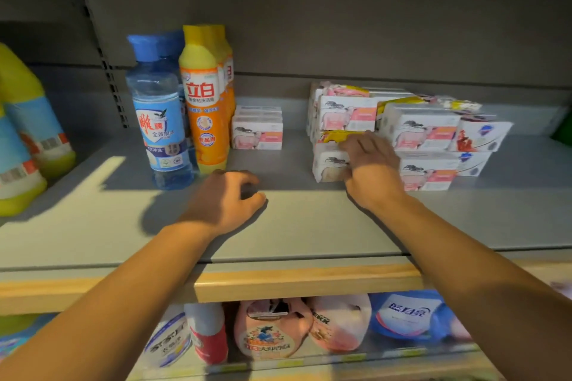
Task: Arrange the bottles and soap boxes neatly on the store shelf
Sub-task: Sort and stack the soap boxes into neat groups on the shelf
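On the grey shelf (309, 226) a clear bottle with a blue cap (159, 114) stands beside an orange bottle with a yellow top (205, 102), more of each behind them. A small stack of white-and-pink soap boxes (257, 131) sits right of the orange bottle. Further right lies a loose pile of soap boxes (418, 130). My right hand (370, 164) grips a white soap box (328, 164) at the pile's front left corner, under a yellow-wrapped one (335, 135). My left hand (230, 199) hovers over the shelf front with loosely curled fingers, holding nothing.
Yellow-green bottles with blue labels (28, 133) stand at the far left. A perforated upright (102, 49) divides the back panel. A wooden price rail (294, 283) edges the shelf. Below it, pink and blue refill pouches (309, 328) fill the lower shelf.
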